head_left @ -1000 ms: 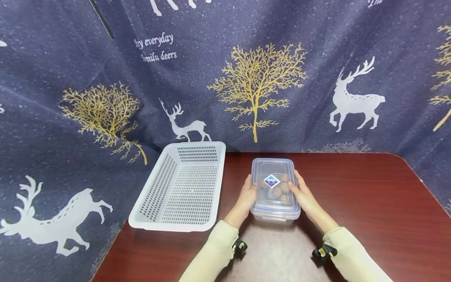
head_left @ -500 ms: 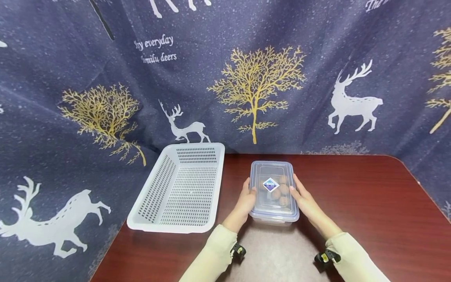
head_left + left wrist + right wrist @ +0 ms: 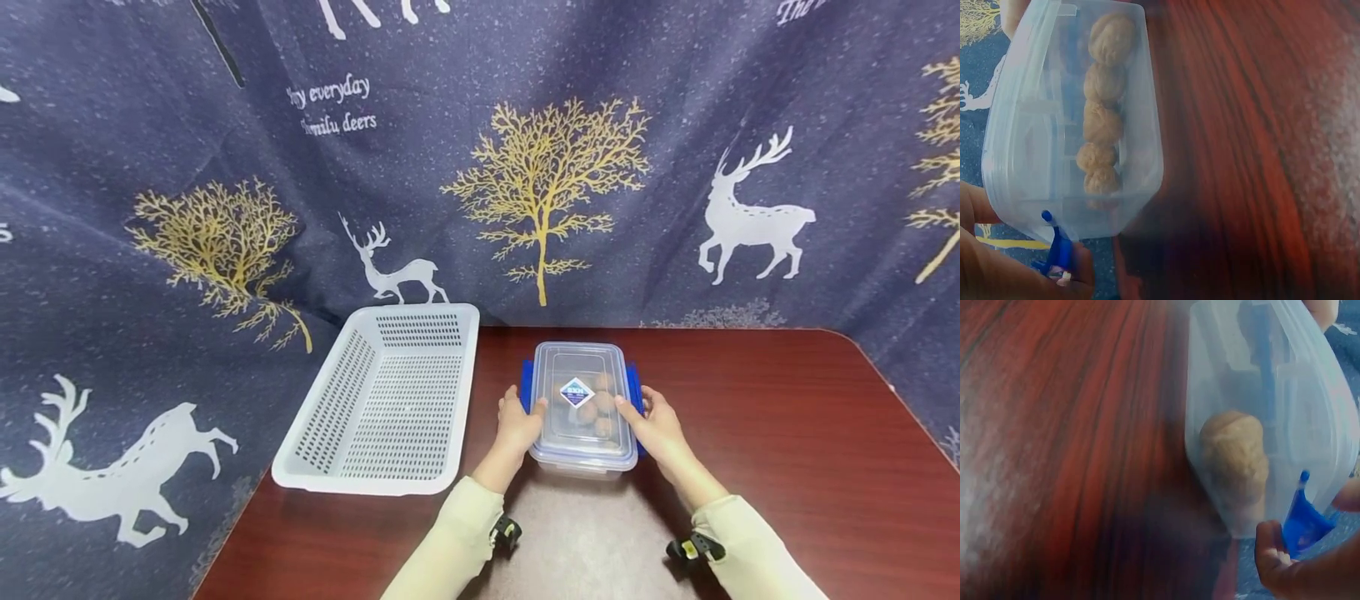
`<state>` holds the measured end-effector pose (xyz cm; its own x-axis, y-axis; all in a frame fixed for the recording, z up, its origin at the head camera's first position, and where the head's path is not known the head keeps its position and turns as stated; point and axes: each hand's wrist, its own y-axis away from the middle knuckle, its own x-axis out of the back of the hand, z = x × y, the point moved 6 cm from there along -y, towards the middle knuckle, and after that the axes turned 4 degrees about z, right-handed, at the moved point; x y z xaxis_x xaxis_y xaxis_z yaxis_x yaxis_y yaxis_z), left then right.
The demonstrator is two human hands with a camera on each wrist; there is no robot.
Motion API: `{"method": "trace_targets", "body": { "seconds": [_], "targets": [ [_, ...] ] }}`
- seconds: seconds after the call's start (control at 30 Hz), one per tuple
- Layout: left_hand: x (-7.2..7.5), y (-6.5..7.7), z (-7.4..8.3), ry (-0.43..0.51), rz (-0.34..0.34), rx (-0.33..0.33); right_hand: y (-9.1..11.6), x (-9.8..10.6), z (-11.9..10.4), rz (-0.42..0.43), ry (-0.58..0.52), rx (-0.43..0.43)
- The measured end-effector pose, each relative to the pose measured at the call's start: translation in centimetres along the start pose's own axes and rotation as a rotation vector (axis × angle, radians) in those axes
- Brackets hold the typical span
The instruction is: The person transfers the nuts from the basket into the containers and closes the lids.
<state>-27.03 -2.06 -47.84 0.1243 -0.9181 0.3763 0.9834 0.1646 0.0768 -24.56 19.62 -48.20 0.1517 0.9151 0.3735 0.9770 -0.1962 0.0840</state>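
Observation:
A clear plastic food container [image 3: 585, 446] with a lid bearing a blue-and-white diamond sticker [image 3: 577, 392] rests on the table. Several walnuts [image 3: 1103, 123] are inside, visible through its walls. Blue latches stick out sideways: the left latch [image 3: 527, 385] and the right latch [image 3: 635, 388]. My left hand [image 3: 516, 431] has its thumb at the lid's left edge and fingers curled at the left latch. On the opposite side my right hand [image 3: 662, 431] lies likewise, thumb at the lid's edge, a bent finger under the blue latch [image 3: 1304, 525] in the right wrist view.
To the left of the container stands a white perforated plastic basket [image 3: 367, 483] with nothing in it. The dark red table [image 3: 787, 433] ends at a navy curtain [image 3: 420, 167] printed with deer and trees.
The blue latches on both sides now jut outward, where earlier they were not seen. Both hands' fingers have moved outward with them. The container first came slightly away from its doubled-looking, higher-edged view.

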Motion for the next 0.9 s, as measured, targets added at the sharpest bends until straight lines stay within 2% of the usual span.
{"method": "trace_targets", "body": {
  "seconds": [0.13, 0.4, 0.53, 0.7, 0.9],
  "targets": [
    [-0.2, 0.0, 0.4, -0.039, 0.014, -0.056, 0.4, 0.3, -0.5, 0.064, 0.054, 0.042],
    [-1.2, -0.2, 0.5, -0.021, -0.033, -0.094, 1.3, -0.5, -1.1, 0.007, 0.170, 0.086],
    [-1.8, 0.1, 0.9, -0.021, -0.057, -0.148, 1.7, -0.5, -1.3, 0.038, 0.234, 0.105],
    [-1.8, 0.5, 1.6, -0.126, -0.017, -0.258, 1.9, -0.7, -2.1, 0.099, 0.278, 0.138],
    [-1.3, 0.4, 0.8, -0.237, 0.030, -0.251, 1.9, -1.7, -1.6, 0.099, 0.256, 0.157]
  ]
}}
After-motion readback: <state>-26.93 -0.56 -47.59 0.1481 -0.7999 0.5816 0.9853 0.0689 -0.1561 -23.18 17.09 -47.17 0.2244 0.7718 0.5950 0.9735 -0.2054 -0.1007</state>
